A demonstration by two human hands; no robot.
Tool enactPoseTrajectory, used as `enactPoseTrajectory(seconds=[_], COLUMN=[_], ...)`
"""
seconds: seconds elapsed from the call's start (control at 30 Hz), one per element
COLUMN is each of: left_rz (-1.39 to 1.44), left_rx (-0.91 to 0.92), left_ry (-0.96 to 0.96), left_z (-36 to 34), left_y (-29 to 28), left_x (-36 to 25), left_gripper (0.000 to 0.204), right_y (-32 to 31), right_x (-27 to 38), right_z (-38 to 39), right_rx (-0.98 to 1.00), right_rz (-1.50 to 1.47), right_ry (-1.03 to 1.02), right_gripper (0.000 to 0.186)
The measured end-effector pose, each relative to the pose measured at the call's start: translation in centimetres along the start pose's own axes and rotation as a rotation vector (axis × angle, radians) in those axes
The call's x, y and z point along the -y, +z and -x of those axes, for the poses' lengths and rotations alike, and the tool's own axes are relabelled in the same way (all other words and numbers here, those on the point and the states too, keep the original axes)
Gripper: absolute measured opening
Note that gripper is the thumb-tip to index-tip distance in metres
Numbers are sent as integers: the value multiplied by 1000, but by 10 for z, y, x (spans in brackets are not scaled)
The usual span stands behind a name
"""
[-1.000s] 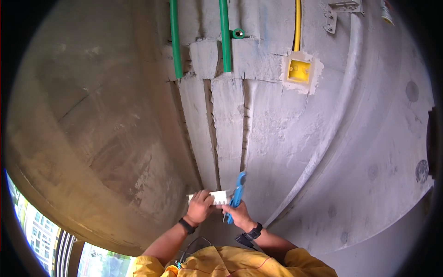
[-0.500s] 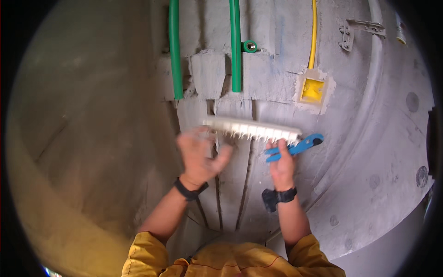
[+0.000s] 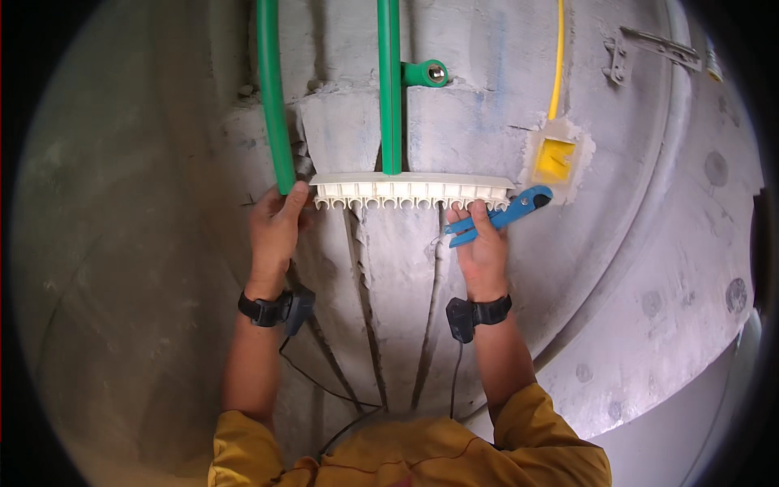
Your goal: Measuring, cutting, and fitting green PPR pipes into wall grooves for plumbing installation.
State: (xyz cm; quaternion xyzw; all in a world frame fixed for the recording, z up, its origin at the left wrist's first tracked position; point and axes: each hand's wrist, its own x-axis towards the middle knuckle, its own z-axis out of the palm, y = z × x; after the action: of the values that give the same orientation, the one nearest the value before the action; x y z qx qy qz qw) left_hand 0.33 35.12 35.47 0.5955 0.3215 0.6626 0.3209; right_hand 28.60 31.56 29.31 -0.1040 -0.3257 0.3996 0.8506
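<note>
My right hand (image 3: 480,243) is closed round the blue handles of a pipe cutter (image 3: 513,209). Its thumb and fingers also grip the right end of a white plastic pipe-clip strip (image 3: 410,187), whose row of open hooks faces down. The strip lies level across the wall, its top edge by the lower end of the middle green pipe (image 3: 390,89). My left hand (image 3: 273,231) is closed at the lower end of the left green pipe (image 3: 274,105), thumb in front and fingertips partly hidden behind. The thumb is close to the strip's left end.
A green elbow fitting (image 3: 426,74) juts out beside the middle pipe. To the right, a yellow conduit (image 3: 558,65) runs down to a yellow wall box (image 3: 554,159). A metal bracket (image 3: 659,49) is fixed at upper right. Chased grooves (image 3: 369,325) run down the concrete wall.
My left hand has gone left and up from the strip's left end to the left pipe. My right hand has raised the strip and cutter, and the strip is now level.
</note>
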Motion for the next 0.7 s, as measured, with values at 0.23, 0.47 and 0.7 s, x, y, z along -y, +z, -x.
enactPoseTrajectory(seconds=[0.23, 0.47, 0.7], left_rz=[-474, -581, -15], left_rx=[-237, 84, 233], left_ry=[390, 808, 22], left_z=[13, 76, 43], left_y=[8, 64, 106], left_x=[-23, -30, -25], left_gripper=[26, 41, 56], right_y=[6, -32, -90], right_x=[-2, 4, 35], right_z=[-3, 45, 105], right_rx=[-65, 2, 109], right_rz=[-11, 82, 559], right_ry=[-28, -112, -118], right_gripper=[24, 17, 26])
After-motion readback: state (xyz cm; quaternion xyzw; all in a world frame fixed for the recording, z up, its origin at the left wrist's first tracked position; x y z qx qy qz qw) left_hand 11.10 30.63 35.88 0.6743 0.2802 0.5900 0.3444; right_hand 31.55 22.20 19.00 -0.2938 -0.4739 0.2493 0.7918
